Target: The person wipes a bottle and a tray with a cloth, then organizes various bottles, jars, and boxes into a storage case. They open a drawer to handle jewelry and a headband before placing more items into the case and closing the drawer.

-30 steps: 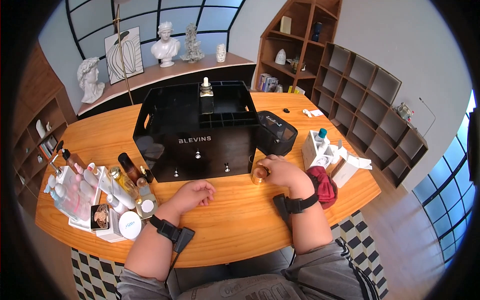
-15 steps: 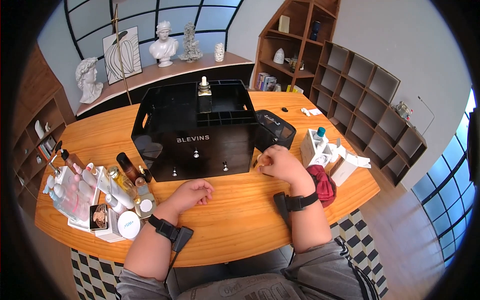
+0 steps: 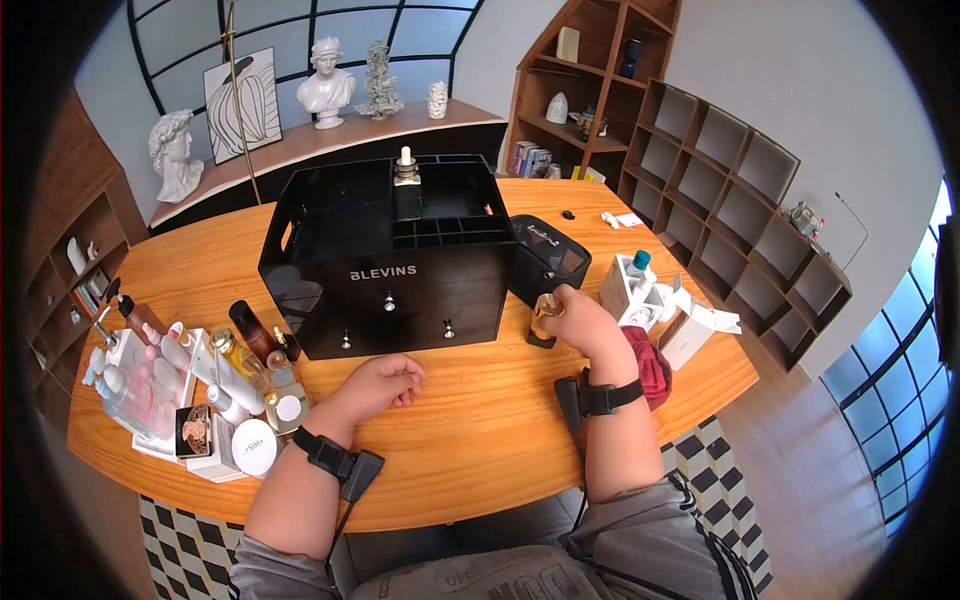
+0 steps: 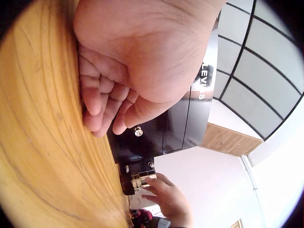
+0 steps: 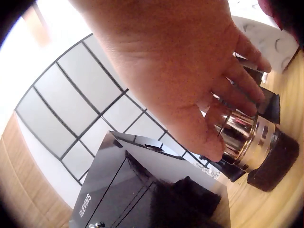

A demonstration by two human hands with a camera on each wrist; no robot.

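My right hand (image 3: 583, 318) is beside the right front corner of a black organizer box (image 3: 385, 315) lettered BLEVINS. Its thumb and fingers pinch the shiny gold cap of a small dark bottle (image 5: 273, 164). In the right wrist view the bottle's dark squarish base is close over the wooden table, and a pale band shows below the cap. My left hand (image 3: 375, 385) rests on the table in front of the box, fingers loosely curled, holding nothing. Behind my right hand sits a black zipped pouch (image 3: 548, 260).
On the left stand a clear holder (image 3: 140, 400) with pump bottles, a white round jar (image 3: 255, 447) and several cosmetics. To the right are a white caddy (image 3: 625, 290), an opened white carton (image 3: 695, 335) and a dark red bow (image 3: 652, 365). A dropper bottle (image 3: 407, 185) stands on the box.
My right hand has moved the small bottle rightward and a little away from me, turning it from its gold end facing me to more upright. The left hand stays nearly still.
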